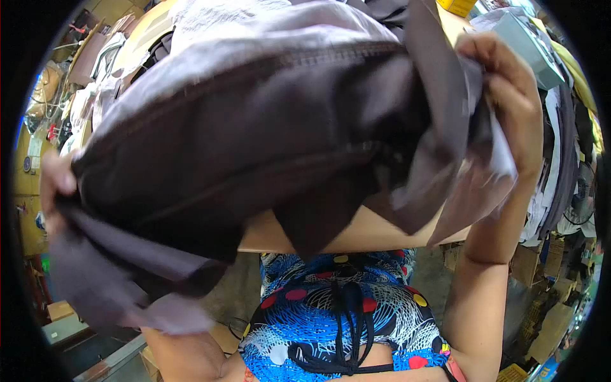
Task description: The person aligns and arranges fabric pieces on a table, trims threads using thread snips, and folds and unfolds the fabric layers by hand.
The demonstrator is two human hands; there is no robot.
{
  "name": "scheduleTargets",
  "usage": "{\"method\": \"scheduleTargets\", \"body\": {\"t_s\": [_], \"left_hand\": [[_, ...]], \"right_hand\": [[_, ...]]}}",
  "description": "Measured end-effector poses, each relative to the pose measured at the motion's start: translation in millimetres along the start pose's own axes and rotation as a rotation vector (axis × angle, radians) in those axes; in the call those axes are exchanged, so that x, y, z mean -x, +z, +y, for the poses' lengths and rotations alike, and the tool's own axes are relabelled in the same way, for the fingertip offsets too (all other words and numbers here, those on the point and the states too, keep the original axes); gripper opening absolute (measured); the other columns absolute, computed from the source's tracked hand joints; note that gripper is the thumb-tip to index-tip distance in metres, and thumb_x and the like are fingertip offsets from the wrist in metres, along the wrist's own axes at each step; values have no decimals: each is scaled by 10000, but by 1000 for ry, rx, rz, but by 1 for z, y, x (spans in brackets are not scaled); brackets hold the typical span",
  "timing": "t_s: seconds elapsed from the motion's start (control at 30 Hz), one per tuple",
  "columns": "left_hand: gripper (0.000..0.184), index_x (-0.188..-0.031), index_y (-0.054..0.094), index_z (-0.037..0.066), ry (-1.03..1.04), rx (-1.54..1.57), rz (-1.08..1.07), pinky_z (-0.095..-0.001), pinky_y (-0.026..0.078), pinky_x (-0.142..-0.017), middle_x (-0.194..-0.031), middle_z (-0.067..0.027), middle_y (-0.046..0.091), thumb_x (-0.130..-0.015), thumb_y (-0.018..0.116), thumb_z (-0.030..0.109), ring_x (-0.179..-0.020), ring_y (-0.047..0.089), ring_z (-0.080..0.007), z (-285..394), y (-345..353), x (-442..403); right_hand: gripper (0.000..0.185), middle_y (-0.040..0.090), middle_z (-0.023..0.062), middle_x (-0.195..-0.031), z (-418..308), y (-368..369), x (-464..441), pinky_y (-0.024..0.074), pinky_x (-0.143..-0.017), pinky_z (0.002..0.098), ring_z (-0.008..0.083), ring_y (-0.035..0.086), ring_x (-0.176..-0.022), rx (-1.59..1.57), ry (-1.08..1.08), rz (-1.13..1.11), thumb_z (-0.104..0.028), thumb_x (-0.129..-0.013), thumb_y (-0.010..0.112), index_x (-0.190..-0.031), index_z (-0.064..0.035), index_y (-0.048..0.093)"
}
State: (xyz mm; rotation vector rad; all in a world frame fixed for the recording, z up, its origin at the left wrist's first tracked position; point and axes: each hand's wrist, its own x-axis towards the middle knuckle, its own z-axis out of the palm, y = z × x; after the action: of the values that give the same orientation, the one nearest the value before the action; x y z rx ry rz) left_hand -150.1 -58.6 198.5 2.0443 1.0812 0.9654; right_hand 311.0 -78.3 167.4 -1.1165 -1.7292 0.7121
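Note:
A dark brown garment [254,134] with stitched seams and loose, blurred flaps is stretched between my two hands, lifted above the table [356,234]. At the left, my left hand [57,184] is closed on one end of it, the fingers partly hidden by cloth. My right hand [503,76] grips the other end at the upper right, with its fingers curled round the bunched fabric. Pale grey-white cloth [223,25] shows behind the garment's upper edge.
A light blue-grey box [527,48] stands at the upper right beside hanging or stacked cloth [563,146]. A yellow box [457,5] is at the top edge. Cluttered shelves line the left. A grey metal edge [105,363] shows at the lower left.

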Motion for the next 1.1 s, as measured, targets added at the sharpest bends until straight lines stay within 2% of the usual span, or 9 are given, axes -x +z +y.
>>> {"method": "scheduleTargets", "body": {"t_s": [0.03, 0.17, 0.23, 0.33, 0.57, 0.83, 0.9, 0.97, 1.1], "left_hand": [[270, -1005, 572, 3, -32, -54, -105, -323, 412, -931, -1018, -114, 587, -764, 486, 92, -959, 562, -223, -9, -8, -25], [286, -1087, 591, -11, -74, -335, -296, -250, 421, -894, -1062, -98, 610, -820, 512, 58, -978, 569, -195, -68, -6, -101], [247, -1068, 609, -7, -37, -607, -262, -286, 390, -959, -1111, -99, 610, -855, 521, 82, -1090, 543, -213, -83, 15, -110], [253, -1067, 636, 34, 209, -727, -46, -357, 389, -975, -1194, -150, 586, -852, 574, 153, -1133, 537, -281, -54, 60, -81], [657, -1126, 561, 62, 96, -576, -548, -423, 376, -984, -1209, -110, 499, -543, 815, 224, -1150, 461, -327, -34, 156, 5], [255, -1060, 580, 17, -82, -363, -90, -336, 471, -756, -895, -151, 606, -812, 594, 76, -829, 596, -288, -133, 160, 44], [261, -1115, 563, -17, -191, -328, -3, -327, 478, -757, -892, -130, 638, -867, 495, 27, -815, 615, -250, -105, 137, 28], [340, -1167, 549, -28, -132, -269, 81, -309, 460, -836, -1009, -99, 633, -852, 423, -36, -927, 598, -197, -57, 98, 3], [278, -1136, 584, 20, -85, -259, 335, -254, 449, -850, -998, -61, 625, -881, 476, 40, -907, 583, -138, -12, 38, -57]], "right_hand": [[397, 581, 109, -1070, -3, 11, -3, 381, -925, 231, 146, 550, -998, -369, 153, 196, 0, -729, 371, -1075, 38, 560], [174, 624, 107, -953, 45, 34, -54, 468, -828, 301, 176, 588, -904, 638, 189, 172, -5, -837, 563, -1006, 2, 605], [344, 603, 127, -1121, 67, 42, -45, 441, -908, 317, 289, 579, -1029, 955, -245, 168, -19, -806, 521, -1148, -23, 567], [306, 639, 118, -907, 60, 61, -10, 476, -728, 419, 335, 603, -851, 818, -365, 140, -51, -745, 565, -1050, -47, 592], [543, 541, 197, -1105, 84, 113, 59, 502, -767, 459, 358, 603, -890, 770, 52, -308, -46, -705, 620, -1231, -66, 490], [285, 636, 127, -1000, 29, 80, 13, 461, -840, 255, 244, 629, -913, -78, -142, -169, 2, -750, 590, -1035, -9, 595], [396, 610, 99, -1100, 16, 64, -6, 429, -923, 351, 264, 574, -1036, -97, 10, -82, -122, -755, 667, -1138, -67, 583], [141, 583, -47, -912, 6, 65, -16, 424, -818, 216, 59, 524, -880, -425, 81, 158, -48, -821, 612, -959, -21, 620], [211, 615, 107, -1014, -7, 56, -47, 457, -859, 312, 214, 578, -958, -43, -211, 180, -50, -875, 523, -1072, -14, 589]]}}
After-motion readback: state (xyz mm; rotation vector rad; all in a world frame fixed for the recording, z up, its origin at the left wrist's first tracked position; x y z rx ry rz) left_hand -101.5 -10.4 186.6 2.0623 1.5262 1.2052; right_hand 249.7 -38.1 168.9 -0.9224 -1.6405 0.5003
